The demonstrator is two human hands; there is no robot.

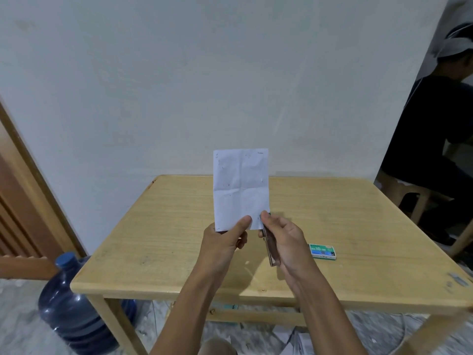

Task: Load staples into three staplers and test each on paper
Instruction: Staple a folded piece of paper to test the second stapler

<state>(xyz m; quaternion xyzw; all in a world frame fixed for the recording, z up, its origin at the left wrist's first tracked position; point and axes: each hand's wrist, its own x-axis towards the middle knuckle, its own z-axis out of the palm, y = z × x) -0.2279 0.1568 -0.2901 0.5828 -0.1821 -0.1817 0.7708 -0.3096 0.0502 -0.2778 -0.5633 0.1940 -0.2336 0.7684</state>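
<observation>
Two hands met at the centre of the frame, above the wooden table (158, 226). The left hand (225, 239) pinched the lower edge of a creased white sheet of paper (240, 185), thumb on the near face and fingers curled behind it. The sheet stood upright, and its top edge rose past the table's far edge into the pale wall (179, 85) behind.

The right hand (285, 238) was curled round a slim stapler (270, 248). The stapler's front end touched the sheet's lower right corner, just beside the left thumb, and its rear end pointed down toward the table's near edge. Whether the corner sat between the stapler's jaws could not be told.

A green box of staples (323, 251) lay flat on the table, just right of the right hand and apart from it, well in from the right edge. Bare wood showed from the left hand out to the table's left edge, and from the sheet back to the far edge. Both forearms crossed the near edge at the lower centre.

A blue water jug (74, 301) stood on the floor at the lower left, beside the table's leg. A brown door (23, 206) filled the left edge of the frame. A seated person (432, 129) in dark clothes was at the upper right, past the table's far right corner.
</observation>
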